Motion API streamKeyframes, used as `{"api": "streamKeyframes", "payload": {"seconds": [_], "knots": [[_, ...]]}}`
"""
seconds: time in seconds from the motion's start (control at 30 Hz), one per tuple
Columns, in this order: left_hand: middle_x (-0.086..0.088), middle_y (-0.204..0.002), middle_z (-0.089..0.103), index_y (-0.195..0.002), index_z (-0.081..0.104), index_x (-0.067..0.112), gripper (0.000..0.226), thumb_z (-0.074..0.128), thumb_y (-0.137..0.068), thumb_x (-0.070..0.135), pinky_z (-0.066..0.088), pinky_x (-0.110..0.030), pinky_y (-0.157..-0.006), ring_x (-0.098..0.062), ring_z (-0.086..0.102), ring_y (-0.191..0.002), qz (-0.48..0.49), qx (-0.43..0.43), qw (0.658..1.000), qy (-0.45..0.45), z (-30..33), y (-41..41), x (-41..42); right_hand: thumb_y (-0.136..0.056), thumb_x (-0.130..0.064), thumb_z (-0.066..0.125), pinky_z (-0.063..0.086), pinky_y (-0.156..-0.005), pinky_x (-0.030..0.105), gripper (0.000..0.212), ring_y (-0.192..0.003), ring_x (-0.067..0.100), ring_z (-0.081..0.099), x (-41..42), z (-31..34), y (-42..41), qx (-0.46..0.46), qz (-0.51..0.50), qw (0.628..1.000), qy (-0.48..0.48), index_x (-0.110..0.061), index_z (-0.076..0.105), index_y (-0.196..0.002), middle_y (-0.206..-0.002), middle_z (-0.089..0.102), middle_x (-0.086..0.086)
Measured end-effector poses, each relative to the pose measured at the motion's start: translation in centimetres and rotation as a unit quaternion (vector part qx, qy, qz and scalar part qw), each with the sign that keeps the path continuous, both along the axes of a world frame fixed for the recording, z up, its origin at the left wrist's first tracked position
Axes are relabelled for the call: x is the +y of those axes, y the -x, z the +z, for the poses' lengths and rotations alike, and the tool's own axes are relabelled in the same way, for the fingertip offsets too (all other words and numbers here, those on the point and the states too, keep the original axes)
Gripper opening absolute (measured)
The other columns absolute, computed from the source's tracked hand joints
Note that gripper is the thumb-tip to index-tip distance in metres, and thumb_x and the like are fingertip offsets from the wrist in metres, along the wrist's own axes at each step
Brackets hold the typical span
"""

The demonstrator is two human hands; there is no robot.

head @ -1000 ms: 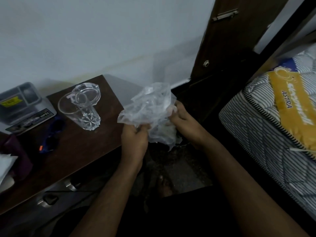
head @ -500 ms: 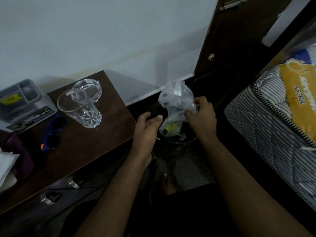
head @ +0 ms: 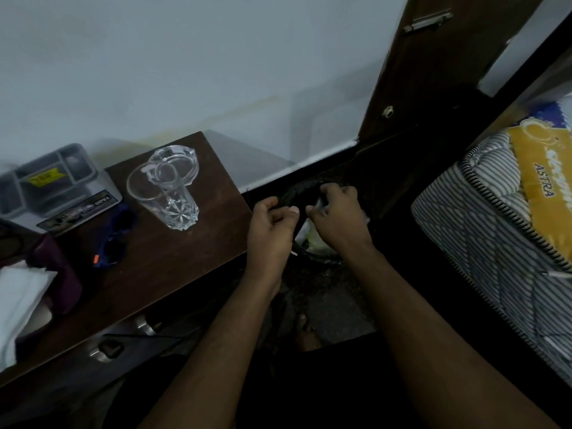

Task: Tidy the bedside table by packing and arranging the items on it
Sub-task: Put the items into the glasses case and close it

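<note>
Both hands down at the bin [head: 312, 193], a dark round thing on the floor in the gap btwn table [head: 173, 261] and mattress [head: 483, 243]. Left hand [head: 272, 227] just off the table's right edge, fingers curled, thumb and forefinger pinching the bin's dark rim or liner — too dim to say which. Right hand [head: 337, 218] over the bin mouth, fingers bent and pinching a bit of clear plastic [head: 320, 206]; the rest of it is hidden under the hand. Pale scraps [head: 312, 239] show inside the bin below the wrists.

On the table: tall glass [head: 161, 196] upright near the back right corner, ashtray [head: 175, 164] touching right behind it. Blue sunglasses [head: 116, 239] left of the glass, well in from the front edge. Grey tray [head: 49, 181] at the far left by the wall, white cloth [head: 18, 301] at the near left edge. Bare wood btwn glass and the right edge. Floor gap narrow, a foot [head: 305, 332] showing in it.
</note>
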State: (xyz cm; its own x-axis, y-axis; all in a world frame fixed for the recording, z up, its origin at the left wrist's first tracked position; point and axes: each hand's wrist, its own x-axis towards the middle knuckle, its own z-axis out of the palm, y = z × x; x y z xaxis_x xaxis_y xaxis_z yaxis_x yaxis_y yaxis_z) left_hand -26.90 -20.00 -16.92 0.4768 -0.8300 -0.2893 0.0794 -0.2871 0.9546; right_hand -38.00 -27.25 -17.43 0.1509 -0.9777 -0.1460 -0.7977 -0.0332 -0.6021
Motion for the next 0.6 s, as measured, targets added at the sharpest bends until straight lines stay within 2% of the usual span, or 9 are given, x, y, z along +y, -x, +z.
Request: {"api": "streamKeyframes", "payload": {"seconds": [0.17, 0.27, 0.37, 0.47, 0.6], "knots": [[0.002, -0.114, 0.069, -0.137, 0.050, 0.017, 0.043, 0.066, -0.098, 0.021, 0.047, -0.004, -0.073, 0.002, 0.065, -0.098, 0.013, -0.062, 0.997, 0.034, 1.2, -1.7, 3.1, -0.094, -0.030, 0.068, 0.052, -0.099, 0.047, 0.044, -0.106, 0.038, 0.065, 2.7, 2.0, -2.4, -0.055, 0.043, 0.997, 0.043, -0.015, 0.055, -0.134, -0.135, 0.044, 0.014], [0.000, -0.113, 0.071, -0.132, 0.052, 0.020, 0.038, 0.067, -0.097, 0.018, 0.050, -0.015, -0.084, -0.004, 0.068, -0.101, 0.021, -0.090, 0.995, 0.043, 1.4, -3.7, 5.9, -0.094, -0.028, 0.067, 0.052, -0.097, 0.048, 0.042, -0.106, 0.039, 0.065, 5.3, 3.0, -4.3, -0.067, 0.077, 0.993, 0.062, -0.015, 0.057, -0.133, -0.134, 0.045, 0.014], [0.002, -0.112, 0.071, -0.132, 0.053, 0.021, 0.040, 0.068, -0.096, 0.019, 0.052, -0.022, -0.091, -0.003, 0.068, -0.102, 0.046, -0.106, 0.993, 0.034, 1.7, -6.3, 9.2, -0.095, -0.028, 0.067, 0.050, -0.100, 0.043, 0.042, -0.112, 0.035, 0.061, 7.8, 4.1, -7.0, -0.078, 0.108, 0.989, 0.061, -0.015, 0.057, -0.134, -0.134, 0.046, 0.012], [0.009, -0.105, 0.071, -0.123, 0.055, 0.022, 0.032, 0.069, -0.095, 0.018, 0.052, -0.023, -0.091, 0.003, 0.068, -0.095, 0.090, -0.122, 0.988, 0.034, 2.0, -8.9, 12.2, -0.094, -0.031, 0.067, 0.053, -0.096, 0.046, 0.041, -0.110, 0.035, 0.063, 10.2, 5.4, -10.3, -0.095, 0.137, 0.983, 0.072, -0.018, 0.058, -0.132, -0.131, 0.049, 0.011], [0.018, -0.104, 0.068, -0.132, 0.054, 0.016, 0.039, 0.068, -0.096, 0.017, 0.051, -0.022, -0.095, 0.016, 0.063, -0.093, 0.128, -0.148, 0.980, 0.036, 3.0, -12.0, 15.3, -0.094, -0.031, 0.067, 0.052, -0.096, 0.048, 0.040, -0.110, 0.037, 0.062, 12.9, 6.5, -14.5, -0.095, 0.171, 0.978, 0.070, -0.019, 0.057, -0.131, -0.130, 0.048, 0.011]]}}
